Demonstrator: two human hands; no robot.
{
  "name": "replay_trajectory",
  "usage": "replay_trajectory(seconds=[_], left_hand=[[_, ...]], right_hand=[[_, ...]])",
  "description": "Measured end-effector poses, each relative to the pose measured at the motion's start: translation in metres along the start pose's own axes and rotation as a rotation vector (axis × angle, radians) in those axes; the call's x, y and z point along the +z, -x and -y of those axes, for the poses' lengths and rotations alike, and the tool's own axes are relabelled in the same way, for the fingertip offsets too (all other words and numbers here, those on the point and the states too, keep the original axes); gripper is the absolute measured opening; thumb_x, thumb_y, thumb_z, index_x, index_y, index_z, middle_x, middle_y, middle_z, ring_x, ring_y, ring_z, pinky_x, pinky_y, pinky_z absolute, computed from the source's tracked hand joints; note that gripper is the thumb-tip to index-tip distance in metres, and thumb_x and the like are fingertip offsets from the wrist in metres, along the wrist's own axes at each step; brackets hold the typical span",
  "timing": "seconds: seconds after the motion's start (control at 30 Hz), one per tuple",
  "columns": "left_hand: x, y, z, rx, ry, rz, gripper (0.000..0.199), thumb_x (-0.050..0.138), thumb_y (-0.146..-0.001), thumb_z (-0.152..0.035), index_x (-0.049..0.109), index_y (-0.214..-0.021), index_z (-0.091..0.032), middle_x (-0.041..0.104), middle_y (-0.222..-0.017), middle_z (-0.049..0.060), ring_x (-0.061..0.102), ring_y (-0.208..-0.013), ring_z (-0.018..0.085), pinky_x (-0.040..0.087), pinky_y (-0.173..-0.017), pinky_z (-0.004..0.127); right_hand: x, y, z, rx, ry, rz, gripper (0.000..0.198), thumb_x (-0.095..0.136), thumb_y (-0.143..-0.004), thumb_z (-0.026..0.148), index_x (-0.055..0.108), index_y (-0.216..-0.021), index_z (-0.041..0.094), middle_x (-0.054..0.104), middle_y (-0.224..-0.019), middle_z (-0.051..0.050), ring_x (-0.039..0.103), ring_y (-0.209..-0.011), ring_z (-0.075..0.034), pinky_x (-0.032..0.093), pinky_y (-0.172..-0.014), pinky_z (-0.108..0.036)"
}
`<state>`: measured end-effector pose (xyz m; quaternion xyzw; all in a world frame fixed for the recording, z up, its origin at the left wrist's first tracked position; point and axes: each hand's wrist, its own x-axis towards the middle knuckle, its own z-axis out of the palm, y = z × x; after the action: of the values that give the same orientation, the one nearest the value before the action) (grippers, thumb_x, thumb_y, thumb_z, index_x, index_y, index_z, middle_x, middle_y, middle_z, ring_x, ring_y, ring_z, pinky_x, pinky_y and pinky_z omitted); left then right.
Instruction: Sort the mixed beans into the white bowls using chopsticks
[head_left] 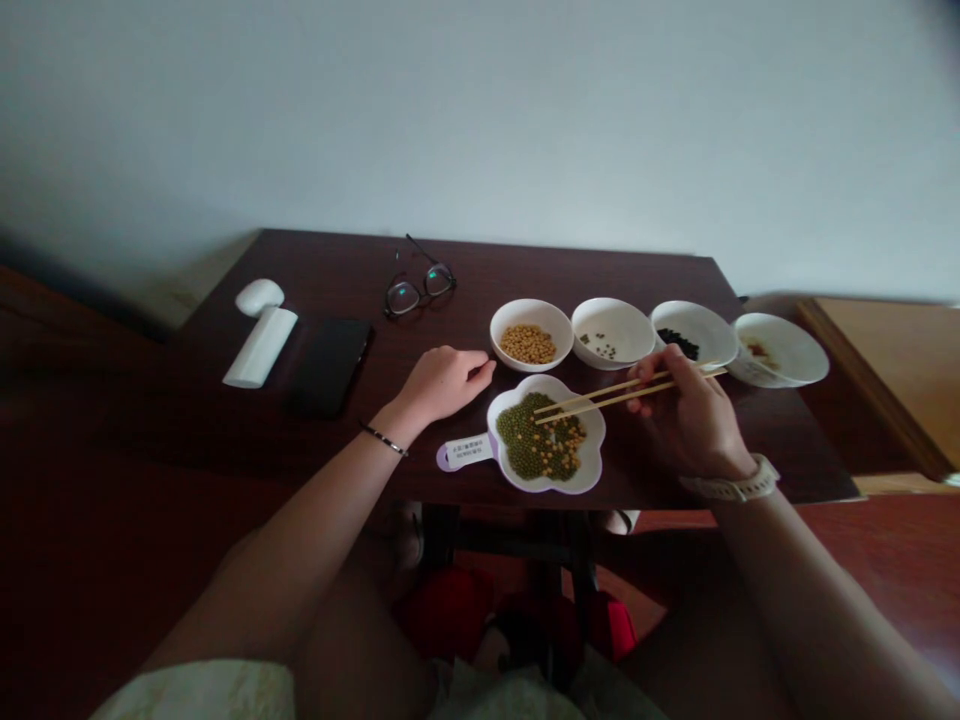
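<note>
My right hand (686, 415) grips a pair of wooden chopsticks (600, 398). Their tips are over a white, flower-shaped dish (596, 455) with a purple rim and a labelled handle. Green beans (525, 445) fill much of it, with yellow beans (559, 460) mixed in on the right side. My left hand (446, 385) rests on the table left of the dish, its fingers loosely curled and nothing seen in them. Just beyond it stands a white bowl (499, 330) of yellow beans. Whether the chopsticks touch any bean is too small to tell.
Right of the first bowl are a bowl with a few small beans (615, 318), one with black beans (694, 318) and one with brownish bits (787, 350). Glasses (420, 290), a black phone-like slab (330, 365) and white objects (261, 345) lie on the dark table (585, 265).
</note>
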<state>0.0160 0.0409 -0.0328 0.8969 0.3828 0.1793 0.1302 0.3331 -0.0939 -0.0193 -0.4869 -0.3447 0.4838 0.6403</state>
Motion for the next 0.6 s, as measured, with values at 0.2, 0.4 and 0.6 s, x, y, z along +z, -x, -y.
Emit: replay_trajectory(seconds=[0.2, 0.4, 0.6], left_hand=[[-0.0008, -0.0013, -0.0019, -0.021, 0.02, 0.009, 0.045, 0.056, -0.108, -0.038, 0.068, -0.068, -0.022, 0.064, -0.06, 0.004, 0.048, -0.052, 0.016, 0.022, -0.062, 0.036], [-0.0012, -0.0014, -0.0021, -0.019, 0.031, 0.007, 0.045, 0.055, -0.108, -0.039, 0.067, -0.068, -0.022, 0.064, -0.059, 0.003, 0.047, -0.052, 0.016, 0.021, -0.063, 0.036], [-0.0005, -0.0015, -0.0015, -0.015, 0.021, 0.002, 0.045, 0.056, -0.108, -0.038, 0.069, -0.069, -0.022, 0.066, -0.06, 0.004, 0.048, -0.052, 0.016, 0.022, -0.062, 0.035]], right_hand=[[0.0053, 0.0023, 0.0006, 0.028, 0.025, -0.002, 0.048, 0.08, -0.098, 0.062, 0.074, -0.08, 0.018, 0.07, -0.083, -0.004, 0.067, -0.059, -0.011, 0.055, -0.047, -0.019], [0.0064, 0.0034, -0.0005, 0.021, 0.027, 0.018, 0.047, 0.078, -0.1, 0.06, 0.074, -0.08, 0.018, 0.068, -0.083, -0.004, 0.068, -0.061, -0.012, 0.056, -0.05, -0.019], [0.0029, 0.002, 0.0012, 0.013, -0.01, 0.017, 0.044, 0.079, -0.1, 0.057, 0.072, -0.079, 0.019, 0.068, -0.08, -0.003, 0.065, -0.059, -0.011, 0.054, -0.047, -0.019]])
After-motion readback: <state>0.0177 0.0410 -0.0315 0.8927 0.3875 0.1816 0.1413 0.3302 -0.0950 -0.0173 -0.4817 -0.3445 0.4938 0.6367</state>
